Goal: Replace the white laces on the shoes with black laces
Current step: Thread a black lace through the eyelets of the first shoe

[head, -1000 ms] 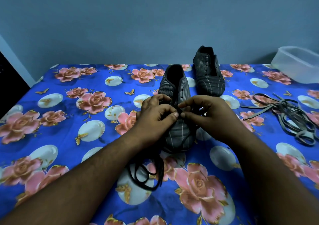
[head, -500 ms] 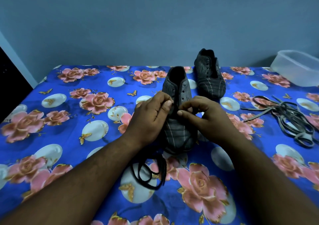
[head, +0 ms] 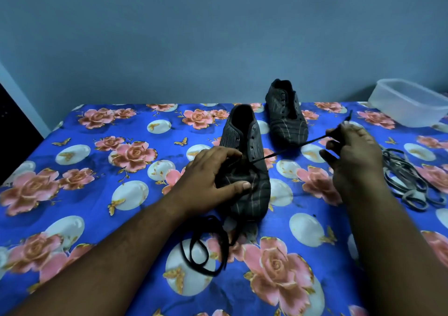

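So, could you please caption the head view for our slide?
Left hand steadies the near shoe while right hand pulls a black lace taut.

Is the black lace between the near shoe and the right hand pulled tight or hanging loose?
Tight: the black lace runs straight from the near shoe to the right hand, which pinches it.
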The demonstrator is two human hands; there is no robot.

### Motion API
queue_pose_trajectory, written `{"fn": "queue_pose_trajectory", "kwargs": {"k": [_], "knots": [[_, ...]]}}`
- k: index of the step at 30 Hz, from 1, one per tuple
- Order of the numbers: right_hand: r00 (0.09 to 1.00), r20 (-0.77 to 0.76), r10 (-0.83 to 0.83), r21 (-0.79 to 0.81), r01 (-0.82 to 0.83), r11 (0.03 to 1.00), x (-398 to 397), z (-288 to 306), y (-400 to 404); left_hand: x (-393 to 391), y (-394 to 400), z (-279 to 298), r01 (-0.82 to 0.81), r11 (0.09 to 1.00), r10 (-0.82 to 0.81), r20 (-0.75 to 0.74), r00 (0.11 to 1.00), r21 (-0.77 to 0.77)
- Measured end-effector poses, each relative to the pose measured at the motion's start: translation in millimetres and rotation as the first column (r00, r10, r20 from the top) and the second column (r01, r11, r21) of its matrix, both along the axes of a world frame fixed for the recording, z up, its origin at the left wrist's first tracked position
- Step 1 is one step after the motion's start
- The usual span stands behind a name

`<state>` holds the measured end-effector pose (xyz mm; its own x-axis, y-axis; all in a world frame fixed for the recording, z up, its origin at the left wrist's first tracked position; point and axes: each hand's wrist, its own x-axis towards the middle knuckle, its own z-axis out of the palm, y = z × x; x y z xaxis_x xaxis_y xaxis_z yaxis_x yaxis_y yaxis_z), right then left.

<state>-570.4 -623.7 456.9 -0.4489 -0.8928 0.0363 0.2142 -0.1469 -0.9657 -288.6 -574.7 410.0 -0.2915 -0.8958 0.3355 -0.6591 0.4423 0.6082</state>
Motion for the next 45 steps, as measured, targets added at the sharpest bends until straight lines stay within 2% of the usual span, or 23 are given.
{"fn": "queue_pose_trajectory", "kwargs": {"k": [2,5,6,8,9,10,12,14,18,20,24,26,28,30,32,35,37,38,40,42,45], "knots": [[0.988,-0.155,-0.017,0.105,0.034,0.994,-8.2,-6.0,-3.4,0.2,-0.7,-1.1,0.0,1.0,0.0,-0.003,1.0,-0.003],[0.949,-0.283,0.139,0.251,-0.066,0.966,2.0,-18.2,-0.7,0.4,-1.5,-3.0,0.002,1.0,-0.002,-0.005,1.0,0.0],[0.904,-0.4,0.148,0.233,-0.056,0.971,7.4,-22.3,0.6,0.4,-1.5,-3.6,0.003,1.0,-0.003,-0.003,1.0,0.001],[0.673,-0.737,0.061,0.044,-0.043,0.998,17.4,-27.3,0.1,0.3,-1.2,-4.9,0.003,1.0,-0.003,0.001,1.0,-0.003],[0.579,-0.815,0.028,-0.054,-0.124,0.991,22.7,-27.8,0.4,0.1,-1.3,-5.3,0.002,1.0,-0.002,0.001,1.0,-0.005],[0.534,-0.843,0.057,-0.1,-0.261,0.96,28.9,-26.4,3.3,-0.2,-1.4,-5.6,0.002,1.0,-0.002,0.003,1.0,-0.005],[0.402,-0.904,0.142,-0.09,-0.506,0.858,40.6,-26.4,9.7,-0.5,-1.5,-6.1,0.003,1.0,-0.003,0.011,1.0,-0.011],[0.265,-0.956,0.13,-0.058,-0.6,0.798,49.3,-30.1,13.8,0.0,-1.8,-6.8,0.006,1.0,-0.006,0.014,1.0,-0.016],[0.265,-0.959,0.102,-0.08,-0.597,0.798,50.7,-31.0,12.2,0.4,-2.0,-7.3,0.013,1.0,-0.013,0.011,1.0,-0.023],[0.296,-0.949,0.112,-0.074,-0.551,0.831,45.8,-30.1,9.9,0.7,-2.7,-7.3,0.019,1.0,-0.018,0.017,1.0,-0.021],[0.451,-0.893,0.011,-0.113,-0.247,0.963,15.5,-26.2,-2.9,0.6,-2.7,-4.9,0.039,0.999,-0.039,-0.008,0.999,-0.03],[0.463,-0.885,-0.036,-0.102,-0.119,0.988,-0.6,-26.5,-8.3,0.6,-2.4,-3.9,0.042,0.999,-0.042,-0.016,0.999,-0.032],[0.447,-0.894,-0.024,-0.068,-0.082,0.994,-4.7,-29.1,-9.7,0.8,-2.1,-3.2,0.043,0.999,-0.043,-0.023,0.999,-0.03],[0.415,-0.909,-0.026,-0.085,-0.126,0.988,5.7,-29.5,-5.1,1.1,-0.6,-2.6,0.049,0.998,-0.05,-0.025,0.998,-0.036],[0.378,-0.924,-0.05,-0.163,-0.273,0.948,25.7,-26.0,4.3,2.3,1.1,-0.2,0.053,0.998,-0.054,-0.016,0.998,-0.038],[0.328,-0.945,-0.006,-0.206,-0.579,0.789,55.9,-18.2,24.1,4.8,1.8,9.5,0.062,0.997,-0.061,0.016,0.998,-0.055],[0.266,-0.963,0.033,-0.169,-0.699,0.695,69.0,-16.0,34.2,8.7,3.2,19.0,0.056,0.996,-0.051,0.061,0.997,-0.076],[0.246,-0.968,0.046,-0.153,-0.728,0.669,72.8,-15.4,37.3,12.2,3.8,23.3,0.051,0.998,-0.049,0.074,0.996,-0.037],[0.224,-0.973,0.049,-0.14,-0.75,0.646,76.1,-14.7,40.7,22.2,5.6,29.5,0.065,0.981,-0.077,0.06,0.995,0.181],[0.208,-0.977,0.054,-0.125,-0.755,0.644,77.1,-14.3,42.8,33.6,8.2,32.1,0.12,0.898,-0.173,0.089,0.981,0.422],[0.197,-0.979,0.044,-0.12,-0.746,0.655,78.9,-13.5,45.8,42.0,11.6,34.8,0.157,0.786,-0.315,0.168,0.934,0.598]]}}
